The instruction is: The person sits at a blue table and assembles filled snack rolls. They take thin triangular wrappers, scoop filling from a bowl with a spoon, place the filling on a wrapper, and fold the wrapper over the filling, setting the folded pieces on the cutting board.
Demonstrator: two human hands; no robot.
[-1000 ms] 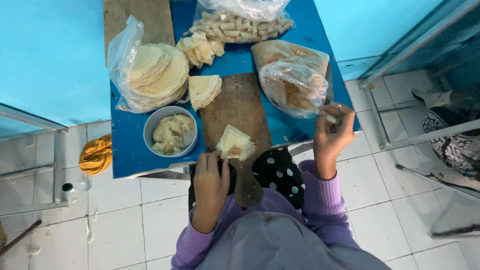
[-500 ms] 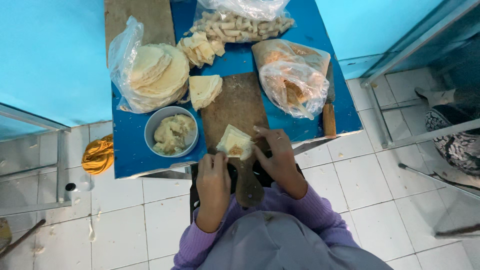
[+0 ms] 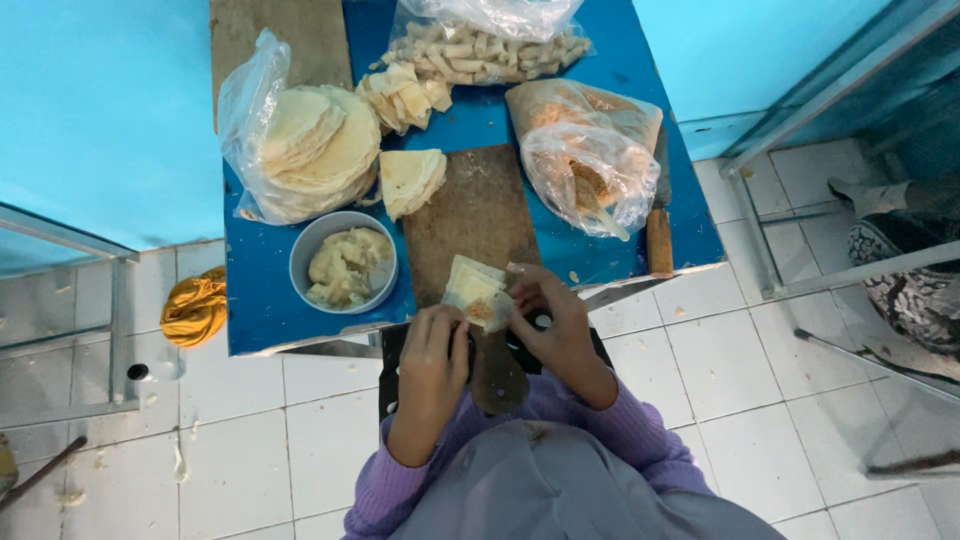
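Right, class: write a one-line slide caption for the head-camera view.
Both hands, left and right, fold a filled pastry wrapper over a wooden board on a blue table.

Three clear bags (image 3: 585, 160) on blue table (image 3: 255, 290)

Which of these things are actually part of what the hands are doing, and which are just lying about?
In use: left hand and right hand holding a pale folded pastry sheet; grey bowl of filling; brown wooden board.

Lying about: orange cloth on floor; wooden-handled knife.
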